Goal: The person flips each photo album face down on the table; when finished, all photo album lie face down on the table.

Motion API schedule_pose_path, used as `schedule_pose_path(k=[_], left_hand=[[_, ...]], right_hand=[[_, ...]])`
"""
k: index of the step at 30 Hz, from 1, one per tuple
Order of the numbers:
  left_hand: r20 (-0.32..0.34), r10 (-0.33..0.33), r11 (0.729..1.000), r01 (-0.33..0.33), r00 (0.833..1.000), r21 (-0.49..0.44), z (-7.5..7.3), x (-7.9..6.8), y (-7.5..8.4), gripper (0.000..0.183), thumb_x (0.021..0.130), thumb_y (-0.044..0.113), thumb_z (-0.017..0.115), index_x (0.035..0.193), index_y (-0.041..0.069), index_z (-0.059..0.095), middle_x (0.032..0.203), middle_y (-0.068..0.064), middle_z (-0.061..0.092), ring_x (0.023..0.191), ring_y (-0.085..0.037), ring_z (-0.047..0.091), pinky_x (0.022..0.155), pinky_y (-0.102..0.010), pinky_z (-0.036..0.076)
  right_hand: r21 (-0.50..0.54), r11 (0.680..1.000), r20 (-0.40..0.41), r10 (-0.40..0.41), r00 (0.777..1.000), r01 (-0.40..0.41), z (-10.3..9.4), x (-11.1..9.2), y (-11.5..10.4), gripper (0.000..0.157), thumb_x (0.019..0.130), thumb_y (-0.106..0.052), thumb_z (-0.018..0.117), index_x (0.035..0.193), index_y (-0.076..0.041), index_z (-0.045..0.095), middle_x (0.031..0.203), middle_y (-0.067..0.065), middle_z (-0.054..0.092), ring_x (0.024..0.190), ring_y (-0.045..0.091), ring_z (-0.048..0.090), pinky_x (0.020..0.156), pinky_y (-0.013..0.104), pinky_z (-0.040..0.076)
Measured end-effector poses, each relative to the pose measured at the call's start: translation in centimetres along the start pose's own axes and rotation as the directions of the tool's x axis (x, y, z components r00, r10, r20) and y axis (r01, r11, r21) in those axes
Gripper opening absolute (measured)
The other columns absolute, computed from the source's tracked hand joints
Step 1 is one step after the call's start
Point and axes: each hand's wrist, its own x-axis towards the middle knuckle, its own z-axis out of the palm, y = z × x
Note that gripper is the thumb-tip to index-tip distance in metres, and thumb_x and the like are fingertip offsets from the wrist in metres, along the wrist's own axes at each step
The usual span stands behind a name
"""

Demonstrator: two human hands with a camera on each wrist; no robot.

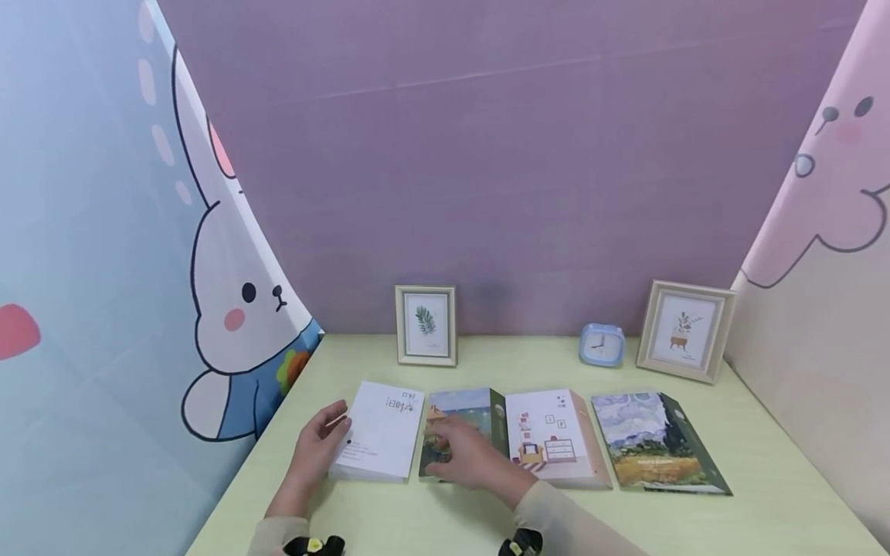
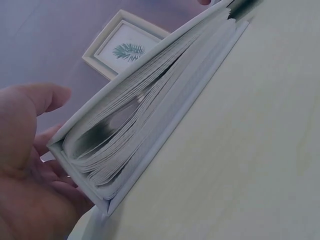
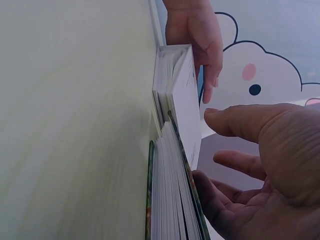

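Observation:
Four-cornered white book (image 1: 382, 432) lies flat at the left end of a row of books. My left hand (image 1: 316, 448) is at its left edge, fingers loosely bent along the spine; the left wrist view shows the thumb apart from the cover. Next to it lies a book with a painted landscape cover and green spine (image 1: 497, 421). Over that cover hovers my right hand (image 1: 467, 455), thumb raised. In the right wrist view, fingertips (image 3: 202, 182) are at the cover of this green-edged book (image 3: 192, 200); whether they press on it I cannot tell.
A book with drawn furniture (image 1: 556, 425) and another with a wheat-field painting (image 1: 640, 440) continue the row rightward. Behind stand a leaf picture frame (image 1: 427, 361), a blue clock (image 1: 602, 345) and a plant picture frame (image 1: 684, 332). Walls border the pale table (image 1: 389, 517).

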Motion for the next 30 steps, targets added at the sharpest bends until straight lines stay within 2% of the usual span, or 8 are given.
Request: schedule_pose_path(k=[2,5,8,14,22,30], left_hand=[[0.0,-0.003,1.0,0.003,1.0,0.0,0.0,0.0,0.0,0.051,0.108,0.026,0.061,0.154,0.006,0.049,0.156,-0.015,0.051,0.144,-0.033,0.049,0.121,-0.05,0.036],[-0.005,-0.004,1.0,0.004,1.0,-0.003,0.0,0.0,-0.1,0.051,0.108,0.026,0.062,0.153,0.005,0.049,0.155,-0.017,0.052,0.143,-0.034,0.049,0.121,-0.052,0.035],[-0.005,-0.026,1.0,0.026,1.0,0.0,0.2,0.1,-0.3,0.052,0.106,0.026,0.063,0.152,0.006,0.05,0.154,-0.016,0.053,0.142,-0.033,0.05,0.12,-0.05,0.036],[-0.002,-0.074,0.997,0.074,0.997,0.018,0.5,0.2,-0.6,0.053,0.105,0.027,0.066,0.152,0.008,0.051,0.152,-0.014,0.054,0.138,-0.03,0.051,0.119,-0.051,0.039],[0.016,-0.085,0.995,0.085,0.996,0.049,0.4,-0.1,-0.7,0.053,0.104,0.025,0.067,0.151,0.004,0.053,0.151,-0.018,0.055,0.136,-0.032,0.051,0.117,-0.053,0.04],[0.02,-0.087,0.994,0.086,0.996,0.063,0.3,-0.2,-0.6,0.054,0.104,0.025,0.067,0.151,0.003,0.053,0.151,-0.019,0.054,0.135,-0.033,0.052,0.117,-0.054,0.04]], right_hand=[[-0.018,1.0,0.012,-0.008,1.0,0.008,0.3,0.2,-0.2,0.063,0.084,-0.028,0.088,0.14,-0.011,0.065,0.151,0.01,0.054,0.106,0.015,0.066,0.087,0.035,0.059],[-0.038,0.999,0.025,-0.01,1.0,0.011,0.6,0.4,-0.5,0.064,0.084,-0.03,0.088,0.14,-0.012,0.065,0.158,0.014,0.047,0.105,0.012,0.065,0.092,0.036,0.058],[-0.031,0.999,0.033,-0.009,0.999,0.01,1.0,0.7,-0.6,0.063,0.084,-0.03,0.088,0.14,-0.012,0.065,0.155,0.015,0.05,0.105,0.012,0.066,0.093,0.035,0.058],[0.047,0.999,0.07,-0.016,0.997,0.013,1.6,1.5,-0.9,0.062,0.086,-0.022,0.088,0.14,-0.007,0.063,0.141,0.009,0.061,0.111,0.019,0.067,0.09,0.027,0.058],[0.125,0.992,0.116,0.008,0.993,-0.023,2.1,1.7,-1.6,0.062,0.086,-0.021,0.088,0.14,-0.007,0.063,0.138,0.004,0.058,0.104,0.018,0.068,0.078,0.022,0.058],[0.156,0.987,0.103,0.012,0.995,-0.028,2.5,1.5,-1.9,0.057,0.087,-0.02,0.087,0.137,-0.005,0.065,0.134,0.003,0.059,0.102,0.018,0.067,0.08,0.023,0.057]])
